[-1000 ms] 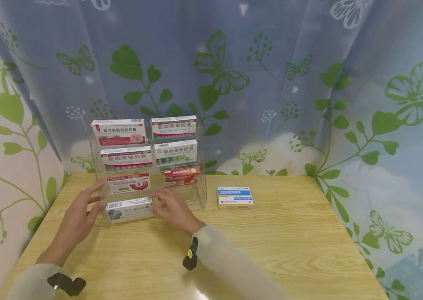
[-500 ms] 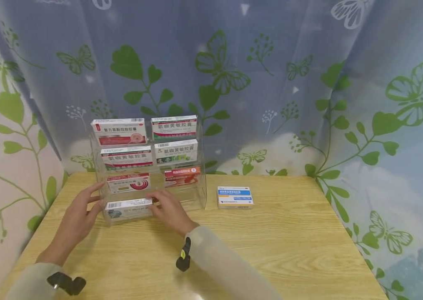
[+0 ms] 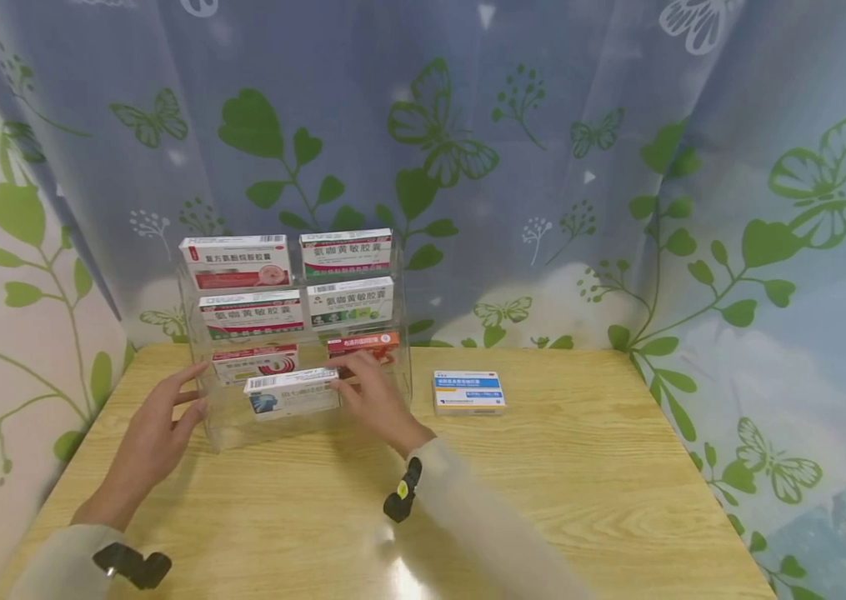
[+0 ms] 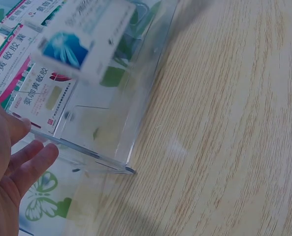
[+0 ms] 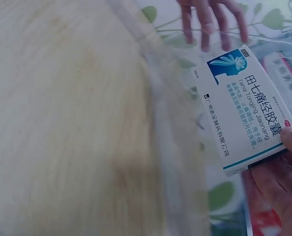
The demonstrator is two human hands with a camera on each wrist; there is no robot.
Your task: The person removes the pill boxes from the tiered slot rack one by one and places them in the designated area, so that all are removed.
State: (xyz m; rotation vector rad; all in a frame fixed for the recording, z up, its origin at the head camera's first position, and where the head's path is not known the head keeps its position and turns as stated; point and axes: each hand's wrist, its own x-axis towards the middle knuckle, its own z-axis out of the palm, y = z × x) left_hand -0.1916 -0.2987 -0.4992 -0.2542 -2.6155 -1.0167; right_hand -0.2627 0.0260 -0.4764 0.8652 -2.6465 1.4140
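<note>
A white medicine box (image 3: pixel 292 393) with a blue picture on its front is held up in front of the lower part of a clear tiered display rack (image 3: pixel 272 433). My right hand (image 3: pixel 380 407) pinches its right end between thumb and fingers; in the right wrist view the box (image 5: pixel 244 108) shows its full front. My left hand (image 3: pixel 156 425) touches the rack's left side with fairly straight fingers, seen near the clear panel in the left wrist view. Behind the right hand, an orange medicine box (image 3: pixel 373 342) is partly hidden.
Several other medicine boxes stand in the rack's upper tiers, among them a red-and-white one (image 3: pixel 235 262) at top left. A blue-and-white box (image 3: pixel 469 393) lies on the wooden table (image 3: pixel 580 492) right of the rack. A patterned curtain (image 3: pixel 543 183) hangs behind.
My right hand has taken the white box out of the rack's bottom left compartment, up and to the right. The left hand stays at the rack's side.
</note>
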